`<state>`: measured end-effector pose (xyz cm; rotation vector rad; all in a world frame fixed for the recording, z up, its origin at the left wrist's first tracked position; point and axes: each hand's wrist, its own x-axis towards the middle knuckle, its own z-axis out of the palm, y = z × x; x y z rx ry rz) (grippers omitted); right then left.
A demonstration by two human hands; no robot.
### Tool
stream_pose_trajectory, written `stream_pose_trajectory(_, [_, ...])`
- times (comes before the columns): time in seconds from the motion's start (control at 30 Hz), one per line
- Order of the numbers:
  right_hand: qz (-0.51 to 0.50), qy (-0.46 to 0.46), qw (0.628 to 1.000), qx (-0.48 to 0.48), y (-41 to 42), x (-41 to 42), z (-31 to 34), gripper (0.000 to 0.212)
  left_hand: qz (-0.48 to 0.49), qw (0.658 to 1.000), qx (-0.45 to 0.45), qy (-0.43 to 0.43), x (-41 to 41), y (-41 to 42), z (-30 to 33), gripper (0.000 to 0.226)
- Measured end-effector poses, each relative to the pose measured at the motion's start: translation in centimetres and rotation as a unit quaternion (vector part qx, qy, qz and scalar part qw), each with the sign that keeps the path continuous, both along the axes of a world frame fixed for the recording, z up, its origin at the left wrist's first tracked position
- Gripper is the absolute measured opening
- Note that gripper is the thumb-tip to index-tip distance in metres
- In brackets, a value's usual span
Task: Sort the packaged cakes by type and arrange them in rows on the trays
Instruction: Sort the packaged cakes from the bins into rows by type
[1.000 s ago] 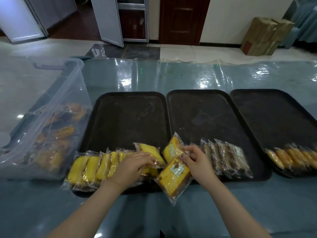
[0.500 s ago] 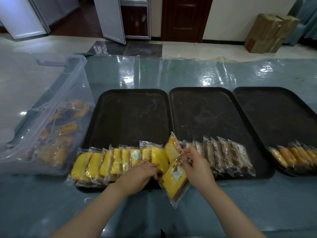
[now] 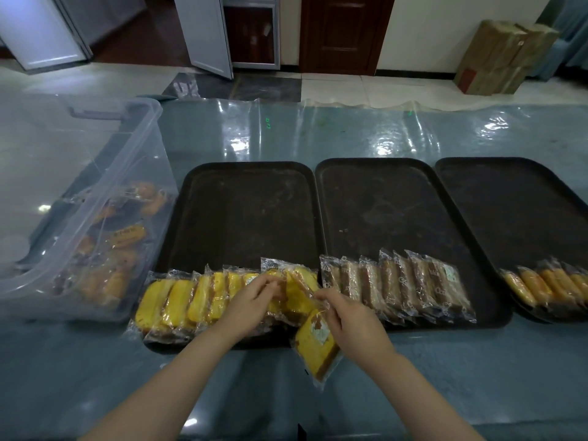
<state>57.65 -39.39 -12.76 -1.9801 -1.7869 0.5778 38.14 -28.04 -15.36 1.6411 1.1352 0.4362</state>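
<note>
Head view: the left hand (image 3: pixel 251 300) is pinching a yellow cake (image 3: pixel 299 294) at the row's end on the left tray (image 3: pixel 241 173); the right hand (image 3: pixel 350 323) is gripping another cake (image 3: pixel 316 345) over the tabletop (image 3: pixel 477 377). Light, soft, slippery film; best held by the wrapper edges, gently.

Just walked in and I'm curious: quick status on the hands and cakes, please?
Left hand pinches a wrapped yellow cake at the row's end on the left black tray. Right hand holds another yellow cake packet off the tray's edge. Nothing blocking.

Three trays (image 3: pixel 254 192), two hands (image 3: pixel 251 300), one bin (image 3: pixel 95 173)
</note>
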Motion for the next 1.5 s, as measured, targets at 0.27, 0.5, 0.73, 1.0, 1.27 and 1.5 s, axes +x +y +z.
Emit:
stream_pose_trajectory(0.27, [0.043,0.034,0.999,0.002,0.0,0.5,-0.4,0.038,0.026,0.977,-0.211,0.008,3.2,3.1,1.8,0.046])
stream_pose_trajectory(0.5, [0.002,0.083,0.996,-0.018,-1.0,0.7,0.3,0.035,0.064,0.978,-0.196,-0.004,3.5,3.2,2.0,0.036])
stream_pose_trajectory(0.73, [-0.059,0.143,0.988,-0.025,-1.8,2.6,0.7,0.027,0.033,0.993,-0.113,0.032,2.7,1.4,0.4,0.044])
stream_pose_trajectory(1.0, [-0.120,0.212,0.970,0.014,-1.2,3.8,1.6,0.033,-0.081,0.972,0.106,0.195,3.9,-1.2,-0.6,0.075])
stream_pose_trajectory(1.27, [-0.137,0.223,0.965,0.035,0.4,2.5,2.5,0.028,-0.135,0.929,0.185,0.292,3.2,-0.7,-0.9,0.074])
stream_pose_trajectory(1.5, [-0.151,0.282,0.947,0.043,2.7,0.7,3.9,0.025,-0.071,0.991,0.098,0.055,1.0,-0.4,0.3,0.029])
